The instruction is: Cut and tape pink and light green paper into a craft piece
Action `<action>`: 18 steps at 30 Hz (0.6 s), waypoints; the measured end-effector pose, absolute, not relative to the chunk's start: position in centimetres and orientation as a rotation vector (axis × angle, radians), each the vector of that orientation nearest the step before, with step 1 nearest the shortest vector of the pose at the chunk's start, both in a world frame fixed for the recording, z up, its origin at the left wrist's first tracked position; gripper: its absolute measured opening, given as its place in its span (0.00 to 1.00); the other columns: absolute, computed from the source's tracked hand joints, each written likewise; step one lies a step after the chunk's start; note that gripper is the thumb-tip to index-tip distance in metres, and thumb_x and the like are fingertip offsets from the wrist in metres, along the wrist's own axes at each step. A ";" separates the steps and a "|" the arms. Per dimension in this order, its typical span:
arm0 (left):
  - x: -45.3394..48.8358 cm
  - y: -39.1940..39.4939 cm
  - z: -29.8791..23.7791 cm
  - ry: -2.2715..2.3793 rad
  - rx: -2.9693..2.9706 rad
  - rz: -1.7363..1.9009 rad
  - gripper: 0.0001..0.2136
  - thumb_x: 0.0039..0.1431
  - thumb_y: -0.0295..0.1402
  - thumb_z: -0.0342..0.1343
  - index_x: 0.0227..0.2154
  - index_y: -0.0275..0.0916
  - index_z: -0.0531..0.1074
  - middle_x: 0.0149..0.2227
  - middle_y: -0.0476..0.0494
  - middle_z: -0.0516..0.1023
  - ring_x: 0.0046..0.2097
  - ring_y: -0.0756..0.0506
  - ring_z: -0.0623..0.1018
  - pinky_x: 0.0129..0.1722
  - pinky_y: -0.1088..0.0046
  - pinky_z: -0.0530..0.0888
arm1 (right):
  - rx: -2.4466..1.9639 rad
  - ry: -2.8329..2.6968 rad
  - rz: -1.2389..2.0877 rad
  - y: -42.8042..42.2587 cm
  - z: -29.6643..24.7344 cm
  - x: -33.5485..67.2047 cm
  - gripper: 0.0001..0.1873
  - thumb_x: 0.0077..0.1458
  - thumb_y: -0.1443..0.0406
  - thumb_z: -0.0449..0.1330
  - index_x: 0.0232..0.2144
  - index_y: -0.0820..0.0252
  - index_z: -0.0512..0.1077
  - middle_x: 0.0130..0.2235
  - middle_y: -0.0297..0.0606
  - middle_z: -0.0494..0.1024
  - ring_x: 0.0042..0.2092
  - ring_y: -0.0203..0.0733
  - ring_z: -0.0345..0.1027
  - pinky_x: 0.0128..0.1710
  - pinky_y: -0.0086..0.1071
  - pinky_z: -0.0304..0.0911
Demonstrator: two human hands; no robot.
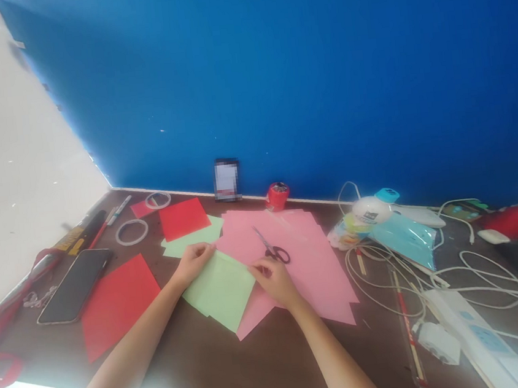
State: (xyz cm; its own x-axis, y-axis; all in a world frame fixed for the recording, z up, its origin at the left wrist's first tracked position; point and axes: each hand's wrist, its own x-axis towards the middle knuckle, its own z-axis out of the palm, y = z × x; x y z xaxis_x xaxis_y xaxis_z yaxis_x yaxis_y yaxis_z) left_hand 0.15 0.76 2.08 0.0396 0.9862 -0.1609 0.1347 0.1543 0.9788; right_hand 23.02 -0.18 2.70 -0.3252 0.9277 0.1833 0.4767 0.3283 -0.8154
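A light green sheet of paper [223, 289] is held at two of its corners, low over the table. At its upper left edge my left hand [196, 262] is closed on it, fingertips at the corner. On the right corner my right hand [273, 279] pinches the same sheet between thumb and finger. Pink paper sheets [310, 262] lie spread under and beyond the right hand. Black-handled scissors [274, 249] rest on the pink sheets, just past my right fingers. Behind the left hand are more green paper [183, 245] and a red sheet [184, 219].
To the left lie a red sheet [120, 307], a phone [74, 286] and tape rolls [132, 232]. A red round container [278, 196] stands by the blue wall [275, 81]. White cables, a power strip [482, 334] and a blue packet [405, 240] crowd the right side.
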 end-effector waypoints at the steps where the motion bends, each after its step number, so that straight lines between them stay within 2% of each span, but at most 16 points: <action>1: 0.1 0.7 2.2 1.335 1.199 0.976 0.19 0.50 0.49 0.53 0.20 0.36 0.66 0.19 0.53 0.65 0.21 0.53 0.66 0.20 0.79 0.61 | -1.236 -1.940 0.864 -0.2 2.7 23.0 0.10 0.52 0.62 0.55 0.22 0.58 0.72 0.25 0.35 0.74 0.28 0.37 0.63 0.33 0.33 0.57; 7: -0.1 0.8 2.4 1.295 1.207 0.896 0.18 0.49 0.49 0.54 0.25 0.35 0.72 0.22 0.49 0.71 0.23 0.50 0.69 0.22 0.77 0.64 | -1.238 -1.954 0.862 -0.3 2.9 23.0 0.10 0.52 0.62 0.55 0.22 0.58 0.71 0.24 0.33 0.74 0.27 0.37 0.62 0.33 0.32 0.56; 12: 0.0 0.8 2.4 1.356 1.261 0.854 0.18 0.48 0.49 0.55 0.26 0.36 0.73 0.22 0.49 0.72 0.23 0.50 0.70 0.20 0.77 0.64 | -1.227 -1.966 0.889 -0.3 3.1 23.1 0.10 0.52 0.63 0.55 0.22 0.58 0.71 0.25 0.34 0.74 0.28 0.37 0.62 0.34 0.33 0.57; 18: 1.2 0.2 2.6 1.372 1.538 0.851 0.16 0.51 0.46 0.53 0.26 0.37 0.75 0.25 0.49 0.74 0.24 0.52 0.67 0.22 0.78 0.62 | -1.120 -1.913 1.159 -0.7 3.8 22.7 0.10 0.53 0.62 0.54 0.28 0.59 0.73 0.31 0.36 0.77 0.33 0.38 0.66 0.33 0.31 0.60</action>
